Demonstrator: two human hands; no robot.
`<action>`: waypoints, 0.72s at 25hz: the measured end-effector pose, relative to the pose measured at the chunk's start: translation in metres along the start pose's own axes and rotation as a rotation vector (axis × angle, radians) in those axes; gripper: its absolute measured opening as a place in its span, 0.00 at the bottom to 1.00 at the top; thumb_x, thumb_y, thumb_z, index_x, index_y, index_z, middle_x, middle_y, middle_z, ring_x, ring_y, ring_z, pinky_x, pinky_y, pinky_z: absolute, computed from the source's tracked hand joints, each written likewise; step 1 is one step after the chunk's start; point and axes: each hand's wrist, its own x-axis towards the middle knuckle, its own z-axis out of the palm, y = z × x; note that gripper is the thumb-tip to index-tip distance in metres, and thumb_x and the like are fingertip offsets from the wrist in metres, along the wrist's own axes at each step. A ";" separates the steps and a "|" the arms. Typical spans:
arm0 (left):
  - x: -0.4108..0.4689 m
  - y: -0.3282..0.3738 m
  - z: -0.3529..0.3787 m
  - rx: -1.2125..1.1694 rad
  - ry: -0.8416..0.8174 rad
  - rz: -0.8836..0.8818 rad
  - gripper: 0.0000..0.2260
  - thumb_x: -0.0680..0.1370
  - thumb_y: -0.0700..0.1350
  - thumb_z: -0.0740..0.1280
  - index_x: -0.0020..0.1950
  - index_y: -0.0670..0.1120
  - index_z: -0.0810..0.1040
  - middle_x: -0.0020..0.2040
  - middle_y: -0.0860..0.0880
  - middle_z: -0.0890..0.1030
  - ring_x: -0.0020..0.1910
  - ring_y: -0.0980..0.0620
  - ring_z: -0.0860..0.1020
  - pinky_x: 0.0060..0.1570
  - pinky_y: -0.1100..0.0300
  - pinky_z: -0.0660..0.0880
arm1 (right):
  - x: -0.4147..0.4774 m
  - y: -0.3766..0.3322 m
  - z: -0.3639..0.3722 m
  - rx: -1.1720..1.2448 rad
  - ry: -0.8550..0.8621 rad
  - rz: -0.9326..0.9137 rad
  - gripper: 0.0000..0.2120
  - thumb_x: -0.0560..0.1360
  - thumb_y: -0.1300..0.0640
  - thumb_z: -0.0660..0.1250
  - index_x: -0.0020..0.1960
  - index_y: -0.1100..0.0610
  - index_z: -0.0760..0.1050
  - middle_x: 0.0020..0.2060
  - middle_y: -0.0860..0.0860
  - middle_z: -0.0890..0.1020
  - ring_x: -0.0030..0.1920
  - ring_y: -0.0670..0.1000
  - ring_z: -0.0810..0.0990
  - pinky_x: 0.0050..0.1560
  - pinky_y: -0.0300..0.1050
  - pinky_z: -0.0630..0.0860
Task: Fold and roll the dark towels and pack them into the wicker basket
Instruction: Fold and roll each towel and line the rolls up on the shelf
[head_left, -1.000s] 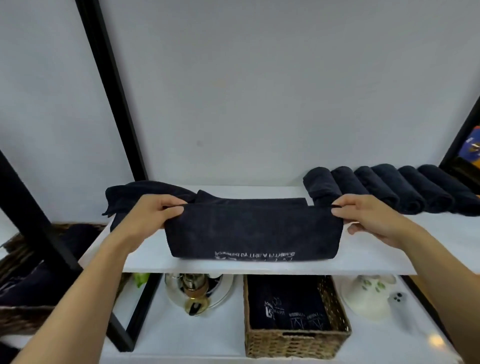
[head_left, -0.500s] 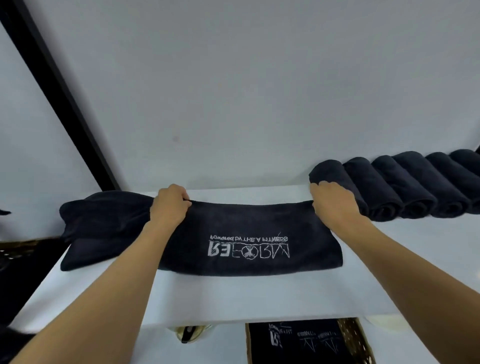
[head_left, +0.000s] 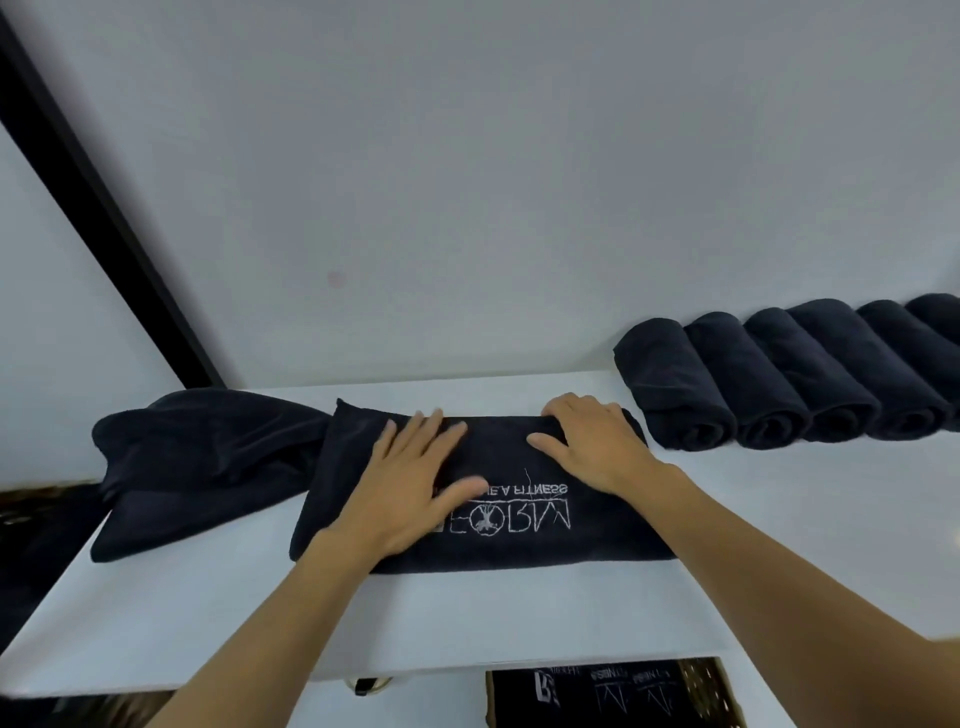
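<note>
A dark towel (head_left: 524, 545) folded into a long band lies flat on the white shelf (head_left: 218, 613), its white logo facing up. My left hand (head_left: 410, 478) rests flat on its left half with fingers spread. My right hand (head_left: 592, 447) lies on the right half, fingers bent over the towel's far edge. Several rolled dark towels (head_left: 779, 379) stand in a row at the back right. The wicker basket (head_left: 711, 691) shows below the shelf's front edge, with dark towels (head_left: 597, 696) in it.
A loose pile of unfolded dark towels (head_left: 202, 457) lies at the shelf's left end, touching the folded one. A black frame post (head_left: 104, 208) slants up the left wall. A white wall stands right behind the shelf.
Both hands let go of the towel's far corners and came inward onto its top; the left one now lies flat. The view has moved closer and tilted up.
</note>
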 end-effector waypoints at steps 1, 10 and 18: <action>-0.012 0.012 -0.001 -0.019 -0.020 0.098 0.38 0.73 0.74 0.50 0.79 0.57 0.53 0.79 0.54 0.47 0.78 0.56 0.43 0.75 0.57 0.36 | -0.003 -0.001 -0.005 -0.016 0.007 0.014 0.22 0.79 0.39 0.57 0.63 0.53 0.70 0.60 0.48 0.75 0.60 0.52 0.72 0.61 0.52 0.66; -0.005 0.018 -0.013 0.316 0.136 0.224 0.27 0.74 0.39 0.68 0.71 0.57 0.73 0.74 0.48 0.69 0.73 0.46 0.67 0.73 0.50 0.60 | -0.086 -0.007 -0.051 0.173 -0.166 0.354 0.18 0.78 0.51 0.65 0.65 0.55 0.67 0.59 0.55 0.76 0.56 0.56 0.76 0.56 0.49 0.74; 0.010 0.018 -0.007 -0.520 0.294 -0.399 0.15 0.79 0.41 0.62 0.63 0.46 0.79 0.65 0.46 0.77 0.67 0.48 0.72 0.66 0.57 0.65 | -0.153 -0.030 -0.039 0.571 -0.270 0.443 0.27 0.75 0.49 0.70 0.70 0.52 0.64 0.56 0.50 0.76 0.55 0.51 0.78 0.59 0.49 0.77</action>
